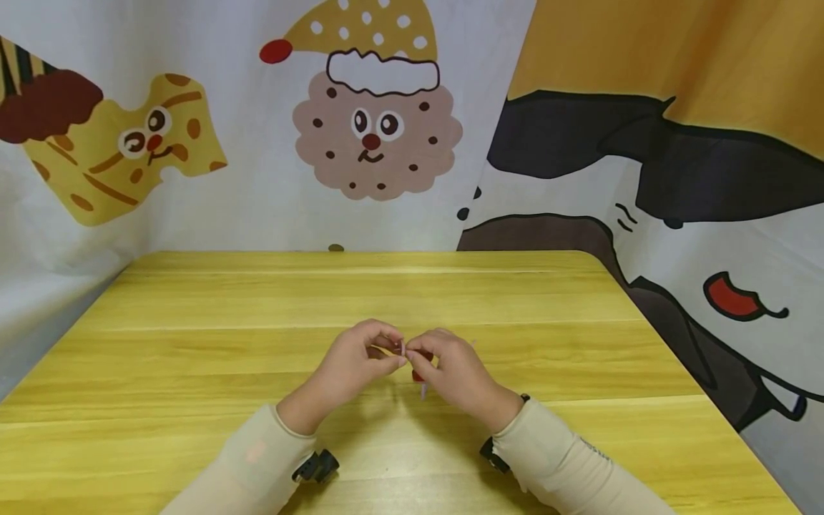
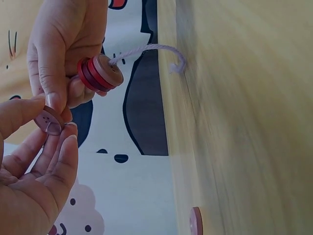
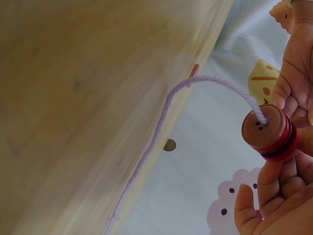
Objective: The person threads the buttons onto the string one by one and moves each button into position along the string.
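Observation:
My left hand pinches a dusty-pink button with small holes between thumb and fingertips. Facing it, my right hand has its thumb and forefinger tips right at that button's edge. A stack of round red and pink buttons sits within the right hand's curled fingers. Lilac yarn comes out of a hole in the stack's end button and hangs down in a curve. In the head view, the stack shows as a bit of red under the right hand, mostly hidden.
Another pink button lies on the wooden table, seen nearly edge-on. Behind the table hangs a white curtain printed with cartoon figures. Dark straps with small devices circle both wrists.

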Action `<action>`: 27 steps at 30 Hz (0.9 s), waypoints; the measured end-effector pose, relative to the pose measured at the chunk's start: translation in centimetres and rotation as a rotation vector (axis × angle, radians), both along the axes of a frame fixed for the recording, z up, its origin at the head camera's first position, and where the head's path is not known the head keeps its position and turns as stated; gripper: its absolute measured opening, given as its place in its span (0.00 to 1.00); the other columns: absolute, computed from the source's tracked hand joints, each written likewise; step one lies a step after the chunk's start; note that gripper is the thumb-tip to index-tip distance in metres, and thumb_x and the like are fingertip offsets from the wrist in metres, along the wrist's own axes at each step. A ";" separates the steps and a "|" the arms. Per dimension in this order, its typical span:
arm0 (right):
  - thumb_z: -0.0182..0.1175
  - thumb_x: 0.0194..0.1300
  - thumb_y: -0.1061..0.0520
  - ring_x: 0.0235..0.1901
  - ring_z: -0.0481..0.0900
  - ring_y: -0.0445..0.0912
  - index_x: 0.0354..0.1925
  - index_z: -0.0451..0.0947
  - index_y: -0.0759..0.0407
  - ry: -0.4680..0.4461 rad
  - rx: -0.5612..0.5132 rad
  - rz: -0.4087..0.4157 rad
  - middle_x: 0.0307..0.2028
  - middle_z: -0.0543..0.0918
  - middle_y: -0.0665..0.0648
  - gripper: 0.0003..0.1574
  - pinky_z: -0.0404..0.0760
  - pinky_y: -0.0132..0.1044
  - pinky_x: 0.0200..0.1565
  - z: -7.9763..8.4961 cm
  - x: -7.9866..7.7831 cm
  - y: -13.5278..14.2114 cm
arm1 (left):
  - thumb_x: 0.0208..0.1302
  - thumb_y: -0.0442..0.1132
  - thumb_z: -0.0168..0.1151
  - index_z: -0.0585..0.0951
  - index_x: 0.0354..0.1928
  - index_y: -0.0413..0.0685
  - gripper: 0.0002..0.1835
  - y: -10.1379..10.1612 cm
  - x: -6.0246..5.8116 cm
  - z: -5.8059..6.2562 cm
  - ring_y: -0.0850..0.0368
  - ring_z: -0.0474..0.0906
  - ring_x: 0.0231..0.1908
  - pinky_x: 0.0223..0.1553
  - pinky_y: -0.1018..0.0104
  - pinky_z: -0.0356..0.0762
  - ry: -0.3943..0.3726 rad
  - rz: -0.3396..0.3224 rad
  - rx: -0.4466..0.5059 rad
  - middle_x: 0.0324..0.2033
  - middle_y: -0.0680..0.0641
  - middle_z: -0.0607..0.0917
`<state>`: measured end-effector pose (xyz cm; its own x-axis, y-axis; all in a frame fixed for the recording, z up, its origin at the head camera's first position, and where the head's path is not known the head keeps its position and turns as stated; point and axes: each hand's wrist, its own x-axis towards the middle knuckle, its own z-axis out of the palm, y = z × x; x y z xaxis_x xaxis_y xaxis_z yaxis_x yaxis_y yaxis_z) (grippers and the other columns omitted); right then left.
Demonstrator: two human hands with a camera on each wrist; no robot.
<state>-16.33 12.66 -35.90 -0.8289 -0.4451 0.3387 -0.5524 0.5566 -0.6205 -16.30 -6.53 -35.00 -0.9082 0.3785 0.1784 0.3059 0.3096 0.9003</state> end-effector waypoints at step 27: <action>0.61 0.67 0.59 0.34 0.73 0.39 0.37 0.83 0.53 0.026 0.024 -0.007 0.34 0.82 0.46 0.04 0.75 0.32 0.36 0.1 0.1 0.0 | 0.60 0.31 0.66 0.83 0.47 0.45 0.13 0.1 0.2 0.2 0.56 0.79 0.42 0.46 0.61 0.80 0.029 0.017 -0.111 0.43 0.50 0.81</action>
<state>-16.21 12.65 -35.75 -0.8234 -0.4473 0.3493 -0.5639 0.5756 -0.5921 -16.10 -6.42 -34.76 -0.9097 0.3818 0.1631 0.3255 0.4119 0.8511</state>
